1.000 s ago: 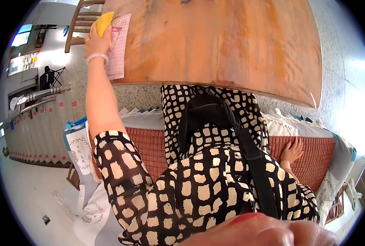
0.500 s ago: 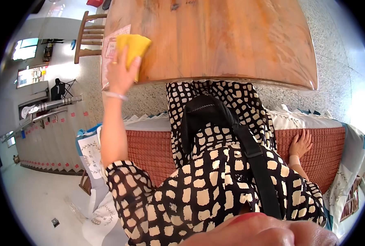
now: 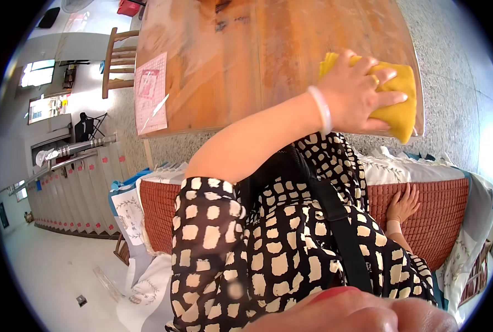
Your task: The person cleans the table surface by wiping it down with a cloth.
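My left hand (image 3: 357,94) reaches across my body to the right part of the wooden table (image 3: 246,77). Beneath its spread fingers and palm is a folded yellow cloth (image 3: 400,113), pressed to the tabletop, with one corner hanging past the front edge. A ring and a pale bangle show on that hand and wrist. My right hand (image 3: 404,205) rests with fingers apart on the reddish-brown seat cushion (image 3: 437,213) beside me, holding nothing. A clear cover lies over the tabletop.
A pink-and-white printed sheet (image 3: 151,94) lies at the table's left end, near a wooden chair (image 3: 120,63). A black strap (image 3: 343,243) crosses my chest to a black bag on my lap. Patterned white covers (image 3: 393,169) edge the seat.
My left hand has swept the yellow cloth from the table's left end to its right end, uncovering the printed sheet. My right hand stays on the cushion. The view has shifted slightly.
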{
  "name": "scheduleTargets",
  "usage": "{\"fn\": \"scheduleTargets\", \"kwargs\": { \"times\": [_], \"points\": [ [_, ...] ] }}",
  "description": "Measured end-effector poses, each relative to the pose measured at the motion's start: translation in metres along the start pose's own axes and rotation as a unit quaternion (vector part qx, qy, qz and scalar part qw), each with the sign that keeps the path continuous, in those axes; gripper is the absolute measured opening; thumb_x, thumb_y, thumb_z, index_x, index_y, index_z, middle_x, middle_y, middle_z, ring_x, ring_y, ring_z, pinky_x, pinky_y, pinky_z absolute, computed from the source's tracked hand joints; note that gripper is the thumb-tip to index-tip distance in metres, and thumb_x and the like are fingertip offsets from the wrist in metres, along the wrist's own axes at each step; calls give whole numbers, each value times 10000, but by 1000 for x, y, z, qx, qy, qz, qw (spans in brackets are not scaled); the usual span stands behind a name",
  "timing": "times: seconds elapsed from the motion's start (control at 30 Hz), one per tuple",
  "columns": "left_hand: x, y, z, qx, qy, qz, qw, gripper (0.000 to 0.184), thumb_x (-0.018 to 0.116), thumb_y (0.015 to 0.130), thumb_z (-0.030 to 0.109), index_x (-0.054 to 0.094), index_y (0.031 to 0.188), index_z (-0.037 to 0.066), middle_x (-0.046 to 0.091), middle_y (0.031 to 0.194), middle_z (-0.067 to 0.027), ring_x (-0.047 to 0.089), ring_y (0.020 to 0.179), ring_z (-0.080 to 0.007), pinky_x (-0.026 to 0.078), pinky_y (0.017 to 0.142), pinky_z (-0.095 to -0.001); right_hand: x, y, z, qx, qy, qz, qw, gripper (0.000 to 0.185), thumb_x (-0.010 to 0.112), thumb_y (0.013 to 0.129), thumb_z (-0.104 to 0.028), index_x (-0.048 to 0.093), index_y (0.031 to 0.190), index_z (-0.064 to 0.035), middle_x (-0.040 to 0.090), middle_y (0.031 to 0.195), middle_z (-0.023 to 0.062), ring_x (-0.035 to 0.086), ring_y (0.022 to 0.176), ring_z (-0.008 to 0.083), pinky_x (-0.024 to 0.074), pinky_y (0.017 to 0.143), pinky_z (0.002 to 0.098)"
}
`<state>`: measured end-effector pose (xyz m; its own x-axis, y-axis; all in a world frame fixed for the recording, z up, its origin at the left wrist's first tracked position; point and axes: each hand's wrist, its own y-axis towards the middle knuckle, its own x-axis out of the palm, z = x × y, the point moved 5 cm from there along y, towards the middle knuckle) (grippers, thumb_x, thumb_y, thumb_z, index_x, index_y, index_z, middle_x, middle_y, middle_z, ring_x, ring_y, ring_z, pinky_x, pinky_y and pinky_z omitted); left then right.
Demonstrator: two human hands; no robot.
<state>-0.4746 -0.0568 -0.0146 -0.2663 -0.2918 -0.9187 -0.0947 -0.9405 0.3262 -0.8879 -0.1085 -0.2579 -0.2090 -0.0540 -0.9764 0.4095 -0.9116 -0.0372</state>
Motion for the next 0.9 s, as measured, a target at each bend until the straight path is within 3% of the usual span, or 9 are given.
{"fn": "scheduleTargets", "kwargs": {
  "times": [0.2,0.27,0.37,0.47,0.53,0.67,0.77,0.83,0.9],
  "points": [
    [-23,5,19,25,37,97,994,542,688,766,475,569,1265,298,501,1340,-60,453,1226,-279,327,975,-528,-4,-1,2,-4,1,6,1000,470,440,954,-349,426,1408,-224,354,1501,24,269,1410,240,132,1142,522],
    [-35,-29,41,97,-119,170,973,470,678,765,319,601,1217,214,550,1254,-53,498,1168,-276,412,913,-474,-1,-2,0,-2,1,10,1000,470,448,949,-350,432,1400,-217,362,1494,30,272,1407,245,137,1142,525],
    [-21,-92,63,150,-327,-10,933,381,617,689,55,631,1066,106,617,1021,-51,596,907,-252,490,763,-364,-4,-2,0,-16,11,21,1000,473,433,951,-367,431,1400,-216,365,1491,33,276,1404,245,137,1139,533],
    [24,-160,50,39,-354,-219,908,376,589,705,104,655,1076,98,655,1065,-81,600,1015,-261,452,892,-393,-11,3,-4,0,7,-11,1000,453,505,929,-303,472,1366,-186,385,1475,68,293,1391,277,176,1136,517],
    [20,-174,37,26,-316,-209,925,436,643,694,208,642,1120,117,642,1142,-59,580,1082,-238,412,952,-397,-31,13,-25,-114,195,23,974,450,557,895,-225,499,1332,-134,418,1445,105,341,1361,305,244,1116,495],
    [24,-183,29,-40,-233,-300,924,502,742,688,372,635,1138,178,658,1105,-36,620,1019,-241,472,858,-392,-200,12,-130,-382,478,56,789,508,626,770,-103,526,1260,-17,535,1292,207,511,1190,367,414,1007,451],
    [25,-186,33,-44,-219,-309,925,523,766,679,464,637,1105,190,681,986,-44,654,911,-267,525,743,-394,-317,-10,-173,-600,567,84,558,558,655,704,-166,545,1228,-9,622,1135,208,613,993,345,480,897,449],
    [19,-191,36,-59,-213,-312,924,532,767,675,486,637,1100,193,680,985,-47,654,909,-269,526,740,-401,-372,-15,-189,-654,575,-46,489,471,685,737,-250,615,1139,-16,655,1052,170,629,924,303,495,841,436],
    [8,-197,40,-61,-175,-329,926,566,737,699,536,638,1126,178,677,1013,-67,647,942,-278,513,763,-410,-397,-24,-197,-763,526,-204,316,348,673,798,-283,672,1030,-23,662,997,147,629,917,284,499,829,431]
  ]
}}
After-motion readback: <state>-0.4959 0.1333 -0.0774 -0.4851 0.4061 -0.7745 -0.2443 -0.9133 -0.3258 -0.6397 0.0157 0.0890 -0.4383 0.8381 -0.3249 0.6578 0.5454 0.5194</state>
